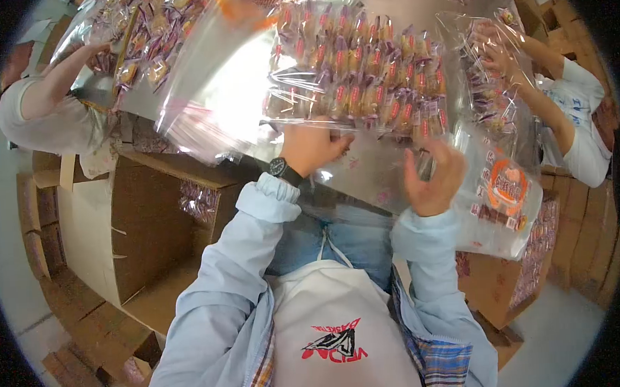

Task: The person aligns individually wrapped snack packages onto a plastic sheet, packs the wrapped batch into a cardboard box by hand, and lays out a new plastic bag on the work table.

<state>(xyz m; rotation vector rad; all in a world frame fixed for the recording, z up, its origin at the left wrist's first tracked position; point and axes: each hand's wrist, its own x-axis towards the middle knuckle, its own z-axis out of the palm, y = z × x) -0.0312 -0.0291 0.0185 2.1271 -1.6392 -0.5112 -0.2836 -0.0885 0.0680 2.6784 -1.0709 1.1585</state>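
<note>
A large clear plastic bag (285, 101) lies on the table, with rows of small wrapped snacks (371, 87) inside, purple and gold with red labels. My left hand (315, 148), a black watch on its wrist, is at the bag's near edge; its thumb points right and its other fingers are hidden under the plastic. Near the lower right corner of the rows is my right hand (435, 174), thumb and fingers apart, touching or just above the film. Beside it lies a stack of flat printed bags (500, 192) with an orange logo.
Two co-workers' arms reach in, one at the upper left (60, 87), one at the right (545, 104) over another bag of snacks (488, 82). Loose snacks (155, 44) lie at the upper left. Open cardboard boxes stand below the table at left (149, 228) and right (490, 289).
</note>
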